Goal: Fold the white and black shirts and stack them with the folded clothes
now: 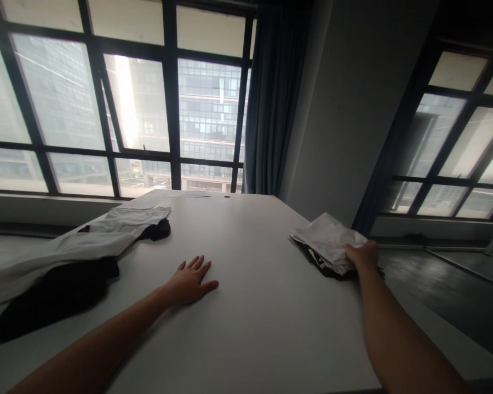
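My left hand [190,282] lies flat on the white table [246,339], fingers spread, holding nothing. Toward the table's right edge, my right hand [363,256] grips the near right corner of a folded white cloth garment [326,238], thumb on top and the other fingers hidden. Beneath that garment is a dark folded one [332,274] with a small yellow and white print showing. Left of my left hand, white garments [90,243] lie loosely spread over black garments [61,290].
A sheet of paper [195,193] and a small round dark hole [227,196] are at the table's far end. Behind it stand large windows [209,109], a blue curtain [271,98] and a grey pillar [345,109]. Floor shows beyond the right edge.
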Available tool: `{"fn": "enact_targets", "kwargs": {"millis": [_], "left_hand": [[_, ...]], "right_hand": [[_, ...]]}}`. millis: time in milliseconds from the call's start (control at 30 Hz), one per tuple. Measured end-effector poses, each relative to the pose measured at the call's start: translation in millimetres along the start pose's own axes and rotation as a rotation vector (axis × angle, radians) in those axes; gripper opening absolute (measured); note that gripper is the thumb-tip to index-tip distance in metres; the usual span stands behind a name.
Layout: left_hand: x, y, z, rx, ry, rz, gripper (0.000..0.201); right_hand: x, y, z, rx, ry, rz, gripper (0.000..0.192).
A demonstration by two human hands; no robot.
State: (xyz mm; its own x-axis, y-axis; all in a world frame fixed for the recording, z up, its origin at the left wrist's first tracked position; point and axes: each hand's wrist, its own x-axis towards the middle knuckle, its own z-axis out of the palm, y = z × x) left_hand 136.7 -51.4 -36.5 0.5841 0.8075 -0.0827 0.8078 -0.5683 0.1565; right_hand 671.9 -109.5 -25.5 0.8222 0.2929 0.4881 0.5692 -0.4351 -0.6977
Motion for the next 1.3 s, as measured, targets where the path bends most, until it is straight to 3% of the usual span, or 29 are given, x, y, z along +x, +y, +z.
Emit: {"fn": "enact_targets", "kwargs": {"millis": [100, 133, 200, 267, 367, 400, 567, 667, 767, 867, 967, 1133, 1233, 1300], "left_hand": [[1.1, -1.1, 2.5, -0.008, 0.018, 0.010, 0.089], [2.1, -2.5, 2.8, -0.016, 0.026, 0.020, 0.089], [5.0, -8.3, 0.9, -0.035, 0.036, 0.039, 0.082], [8.9, -19.8, -5.2, -0.042, 0.068, 0.012, 0.074], [13.1, -49.9, -21.7, 0.012, 0.196, -0.185, 0.073], [12.9, -62.9, -28.4, 0.040, 0.250, -0.274, 0.073], [-6.1, -135.4, -57.5, 0.111, 0.522, -0.698, 0.062], [-22.2, -167.0, -66.3, 0.060, 0.514, -0.857, 0.053], [-29.7, -180.4, -70.0, -0.022, 0.497, -0.882, 0.041], [-28.4, -180.6, -71.3, -0.064, 0.621, -0.870, 0.032], [-23.3, -173.5, -72.3, -0.138, 0.835, -0.837, 0.033], [-9.0, -143.4, -75.8, -0.439, 1.110, -0.532, 0.029], [0.2, -108.9, -71.1, -0.615, 1.122, -0.291, 0.029], [2.5, -76.6, -61.5, -0.766, 0.978, -0.078, 0.032]], "right_hand": [[-5.4, 9.1, 6.6, -0.168, -0.047, 0.176, 0.072], [-7.4, 4.9, 8.5, -0.223, -0.050, 0.166, 0.071], [-10.6, -9.4, 11.9, -0.305, -0.043, 0.053, 0.065], [-14.0, -25.3, 16.4, -0.345, -0.128, -0.096, 0.059], [-23.1, -43.0, 25.7, -0.474, -0.461, -0.182, 0.048], [-27.2, -47.3, 28.6, -0.514, -0.519, -0.187, 0.047], [-51.2, -70.1, 33.7, -0.529, -0.360, -0.393, 0.052], [-66.4, -86.2, 34.7, -0.505, -0.408, -0.516, 0.048], [-79.0, -97.8, 38.0, -0.502, -0.432, -0.613, 0.043], [-87.0, -104.5, 40.3, -0.489, -0.440, -0.677, 0.039], [-92.8, -110.3, 39.6, -0.450, -0.450, -0.719, 0.036], [-104.7, -123.6, 37.9, -0.365, -0.481, -0.756, 0.034], [-113.8, -132.1, 38.6, -0.296, -0.531, -0.789, 0.033], [-121.2, -136.9, 39.4, -0.221, -0.597, -0.817, 0.033]]}}
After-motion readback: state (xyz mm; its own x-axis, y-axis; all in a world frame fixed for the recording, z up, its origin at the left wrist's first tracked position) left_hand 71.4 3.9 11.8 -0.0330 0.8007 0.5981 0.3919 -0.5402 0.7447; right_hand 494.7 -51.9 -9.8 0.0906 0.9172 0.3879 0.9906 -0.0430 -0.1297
